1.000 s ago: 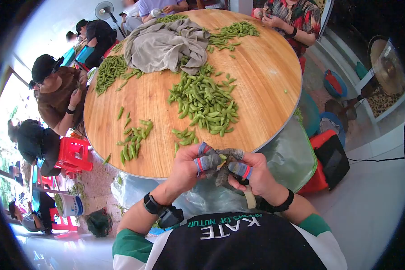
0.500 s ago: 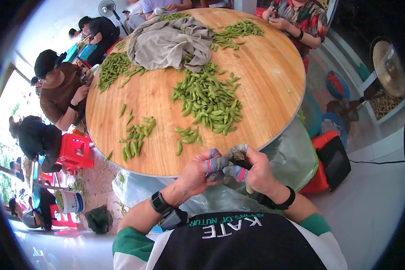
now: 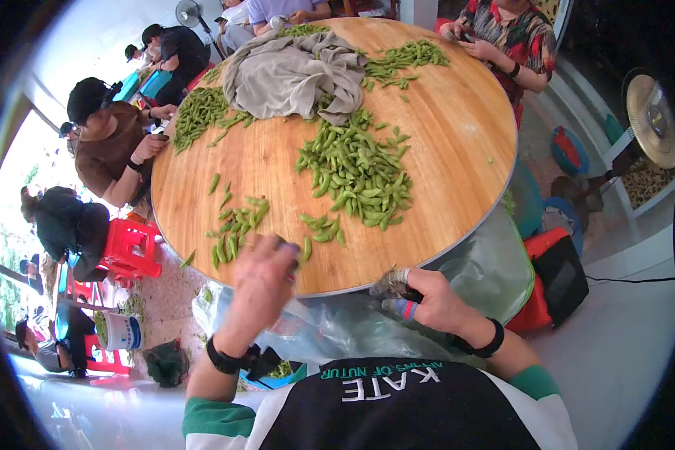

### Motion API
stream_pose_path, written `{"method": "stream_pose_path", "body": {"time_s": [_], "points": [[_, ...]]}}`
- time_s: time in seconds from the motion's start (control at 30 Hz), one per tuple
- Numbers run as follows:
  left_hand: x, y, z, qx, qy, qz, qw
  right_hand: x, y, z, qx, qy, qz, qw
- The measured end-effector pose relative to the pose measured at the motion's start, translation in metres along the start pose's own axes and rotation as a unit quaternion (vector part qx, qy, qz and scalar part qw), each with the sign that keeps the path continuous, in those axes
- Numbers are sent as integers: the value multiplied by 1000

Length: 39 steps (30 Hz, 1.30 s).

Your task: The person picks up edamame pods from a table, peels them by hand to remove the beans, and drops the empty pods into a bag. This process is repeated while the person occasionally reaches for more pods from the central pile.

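Note:
My left hand (image 3: 261,279) reaches over the near left edge of the round wooden table (image 3: 442,172), beside a small group of green pods (image 3: 240,225). Motion smears its fingers, so whether they hold anything is hidden. At the table's near edge my right hand (image 3: 431,300) is closed, its thumb and covered fingertips pressed together; what they hold, if anything, cannot be made out. Grey covers with red and blue bands wrap some fingertips. Ahead lies a large pile of pods (image 3: 360,172), with a few pods (image 3: 322,227) nearer the edge.
A grey cloth (image 3: 292,71) lies at the far side among more pods. People sit around the table: one in brown (image 3: 112,150) at left, one in a patterned shirt (image 3: 510,41) at far right. Clear plastic (image 3: 472,270) hangs below the near edge. A red stool (image 3: 131,247) stands left.
My hands were together at the table's edge; my left hand has moved away to the left, toward the small group of pods. My right hand has stayed near the edge, slightly lower.

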<state>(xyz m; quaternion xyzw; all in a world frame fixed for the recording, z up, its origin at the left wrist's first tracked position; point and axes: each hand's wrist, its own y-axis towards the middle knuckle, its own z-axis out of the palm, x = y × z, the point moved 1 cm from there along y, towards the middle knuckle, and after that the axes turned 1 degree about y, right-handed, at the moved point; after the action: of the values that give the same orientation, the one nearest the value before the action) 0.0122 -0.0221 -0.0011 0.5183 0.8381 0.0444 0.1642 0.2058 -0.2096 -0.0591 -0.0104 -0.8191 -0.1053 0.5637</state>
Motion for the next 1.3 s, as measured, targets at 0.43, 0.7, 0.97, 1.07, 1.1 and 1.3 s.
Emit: {"method": "stream_pose_path", "body": {"time_s": [0.43, 0.7, 0.97, 1.07, 1.1, 1.3], "points": [[1, 16, 39, 80, -318, -150, 933, 18, 5, 6, 11, 312, 153, 937], [-48, 22, 29, 147, -630, -178, 741, 16, 6, 14, -27, 421, 126, 898], [-47, 21, 48, 155, -615, -173, 754, 17, 3, 13, -43, 442, 127, 887], [-44, 21, 48, 175, -599, -164, 764, 14, 2, 13, -32, 463, 136, 875], [-44, 21, 48, 175, -599, -164, 764, 13, 2, 13, -28, 462, 132, 877], [-45, 18, 44, 175, -574, -127, 790, 10, 1, 16, -42, 472, 138, 870]]}}
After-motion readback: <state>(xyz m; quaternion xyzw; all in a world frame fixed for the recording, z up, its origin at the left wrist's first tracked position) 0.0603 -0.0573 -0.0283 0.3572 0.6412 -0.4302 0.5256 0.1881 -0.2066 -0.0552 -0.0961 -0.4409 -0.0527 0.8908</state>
